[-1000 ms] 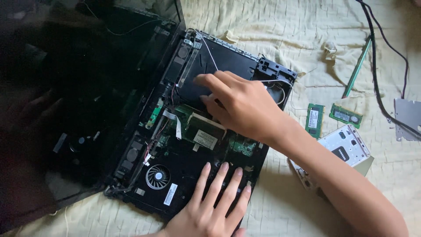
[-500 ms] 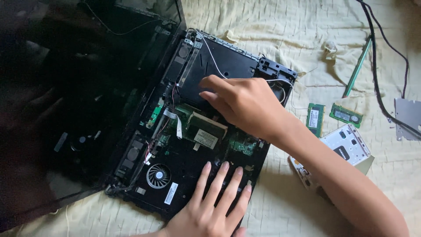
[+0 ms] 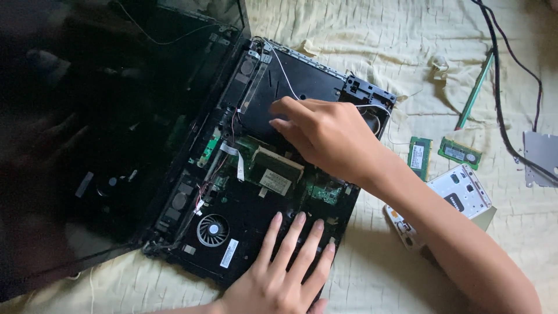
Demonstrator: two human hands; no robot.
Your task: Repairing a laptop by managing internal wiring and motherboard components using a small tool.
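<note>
The opened laptop base (image 3: 261, 192) lies on the pale quilted bedcover (image 3: 372, 35), its long axis running from the near left, where the round cooling fan (image 3: 213, 230) sits, toward the far right corner; the dark screen panel (image 3: 104, 134) lies folded flat to its left. The right hand (image 3: 328, 136) hovers over the far half of the base, fingers curled and drawn together, the fingertips (image 3: 278, 123) touching the flat black plate just beyond the green circuit board (image 3: 273, 171); whether they pinch anything there cannot be told, since the hand hides the spot. The left hand (image 3: 285, 267) is at the near edge, fingers spread and pressed flat on the base, so it is the nearer hand to the fan while the right is nearer the board. Well apart to the right lie two green memory sticks (image 3: 459, 152), a silver drive (image 3: 459, 192), a green rod-like tool (image 3: 475, 90) and a black cable (image 3: 505, 87).
</note>
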